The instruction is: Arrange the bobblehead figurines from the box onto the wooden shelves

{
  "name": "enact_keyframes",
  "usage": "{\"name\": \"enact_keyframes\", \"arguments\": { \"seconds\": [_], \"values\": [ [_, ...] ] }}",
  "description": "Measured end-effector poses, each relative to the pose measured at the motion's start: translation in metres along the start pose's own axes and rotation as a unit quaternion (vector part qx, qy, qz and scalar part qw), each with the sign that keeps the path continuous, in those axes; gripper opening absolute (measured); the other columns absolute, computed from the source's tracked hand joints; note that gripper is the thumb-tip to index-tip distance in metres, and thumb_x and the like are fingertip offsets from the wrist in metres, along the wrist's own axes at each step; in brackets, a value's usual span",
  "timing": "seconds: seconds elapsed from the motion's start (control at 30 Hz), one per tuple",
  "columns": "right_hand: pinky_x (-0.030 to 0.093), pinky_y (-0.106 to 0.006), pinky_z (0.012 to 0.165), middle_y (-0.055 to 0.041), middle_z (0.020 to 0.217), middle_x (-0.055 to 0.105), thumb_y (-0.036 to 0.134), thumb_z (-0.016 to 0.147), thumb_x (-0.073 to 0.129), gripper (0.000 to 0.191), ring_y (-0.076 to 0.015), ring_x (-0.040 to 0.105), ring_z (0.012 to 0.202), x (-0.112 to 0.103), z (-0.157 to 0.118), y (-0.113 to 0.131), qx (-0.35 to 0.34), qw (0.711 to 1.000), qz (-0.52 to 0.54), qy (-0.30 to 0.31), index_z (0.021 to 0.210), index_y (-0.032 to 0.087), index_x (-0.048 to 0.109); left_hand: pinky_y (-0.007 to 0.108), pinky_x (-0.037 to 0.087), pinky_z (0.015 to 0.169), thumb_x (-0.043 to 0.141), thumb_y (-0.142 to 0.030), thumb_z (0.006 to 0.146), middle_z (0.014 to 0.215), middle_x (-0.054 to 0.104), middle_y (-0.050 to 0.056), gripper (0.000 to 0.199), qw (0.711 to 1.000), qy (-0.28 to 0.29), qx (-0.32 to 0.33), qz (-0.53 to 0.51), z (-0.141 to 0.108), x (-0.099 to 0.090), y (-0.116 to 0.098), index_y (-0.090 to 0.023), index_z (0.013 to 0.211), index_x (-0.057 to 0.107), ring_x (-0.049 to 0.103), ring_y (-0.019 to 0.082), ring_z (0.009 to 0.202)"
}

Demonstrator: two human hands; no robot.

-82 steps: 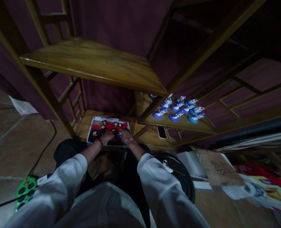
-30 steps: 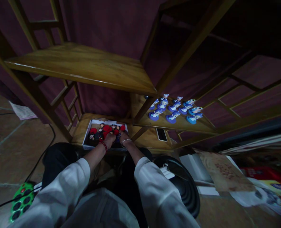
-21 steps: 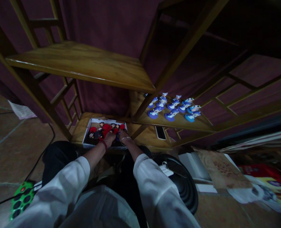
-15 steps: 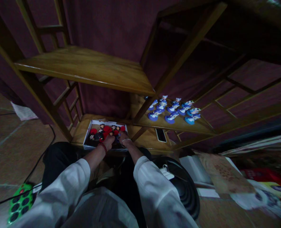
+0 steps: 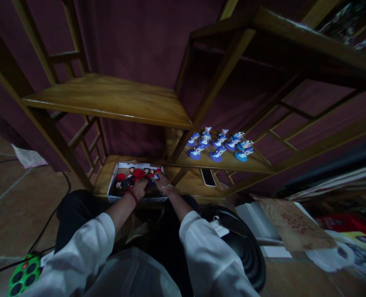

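Observation:
A shallow white cardboard box (image 5: 111, 190) lies on the low shelf in front of my knees, holding several red and black figurines (image 5: 129, 181). My right hand (image 5: 162, 182), with a bracelet at the wrist, reaches in at the box's right side and grips a small blue-purple figurine (image 5: 155, 177). Beside it my left hand (image 5: 139, 189), a red bead bracelet on its wrist, is over the front of the box next to the red figurines. Its fingers are curled downward, and whatever is in them is hidden.
Several blue and purple figurines (image 5: 218, 153) stand in rows on the raised shelf to the right. Below them lies a phone (image 5: 208, 177). A wooden shelf board (image 5: 108, 99) overhangs the box. A round black stool (image 5: 244, 251) is at my right, a green device (image 5: 23, 276) at my left.
The view has shifted slightly. My left hand has drawn back a little toward the box's front edge. In my right hand the blue-purple figurine now shows more clearly.

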State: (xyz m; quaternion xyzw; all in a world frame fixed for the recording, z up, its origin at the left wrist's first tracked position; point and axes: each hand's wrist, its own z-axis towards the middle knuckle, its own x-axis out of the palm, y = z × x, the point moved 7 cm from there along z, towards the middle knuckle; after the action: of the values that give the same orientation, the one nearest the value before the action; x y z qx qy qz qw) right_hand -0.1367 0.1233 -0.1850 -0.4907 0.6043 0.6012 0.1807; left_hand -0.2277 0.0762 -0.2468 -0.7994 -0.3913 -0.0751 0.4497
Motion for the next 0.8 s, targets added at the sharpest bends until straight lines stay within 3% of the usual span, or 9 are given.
{"name": "enact_keyframes", "arguments": {
  "seconds": [0.3,0.6,0.8],
  "values": [
    [0.047,-0.027,0.076,0.0047,0.078,0.06,0.019,0.074,0.054,0.025,-0.0111,0.057,0.072,-0.009,0.002,-0.001,-0.027,0.987,0.155,-0.038,0.098,0.025,0.059,0.031,0.052,0.075,0.045,0.001,0.078,0.072,0.063,0.002,0.018,0.995,0.025,0.003,-0.093,-0.019,-0.003,-0.013,-0.014,0.074,0.055,0.063,0.012,0.068],
    [0.047,-0.028,0.079,0.0029,0.085,0.064,0.019,0.069,0.06,0.029,-0.013,0.059,0.078,-0.009,0.003,0.005,-0.038,0.986,0.156,-0.032,0.097,0.025,0.063,0.03,0.052,0.072,0.044,-0.002,0.08,0.071,0.063,0.002,0.019,0.988,0.046,0.015,-0.145,-0.032,-0.009,-0.017,-0.014,0.076,0.058,0.062,0.011,0.065],
    [0.048,-0.027,0.077,0.0031,0.082,0.064,0.021,0.069,0.06,0.028,-0.0128,0.059,0.077,-0.009,0.002,0.008,-0.059,0.983,0.167,-0.045,0.096,0.025,0.063,0.028,0.052,0.07,0.048,-0.003,0.08,0.069,0.063,0.002,0.016,0.988,0.02,0.006,-0.151,-0.037,-0.012,-0.02,-0.014,0.074,0.057,0.062,0.012,0.065]
  ]
}}
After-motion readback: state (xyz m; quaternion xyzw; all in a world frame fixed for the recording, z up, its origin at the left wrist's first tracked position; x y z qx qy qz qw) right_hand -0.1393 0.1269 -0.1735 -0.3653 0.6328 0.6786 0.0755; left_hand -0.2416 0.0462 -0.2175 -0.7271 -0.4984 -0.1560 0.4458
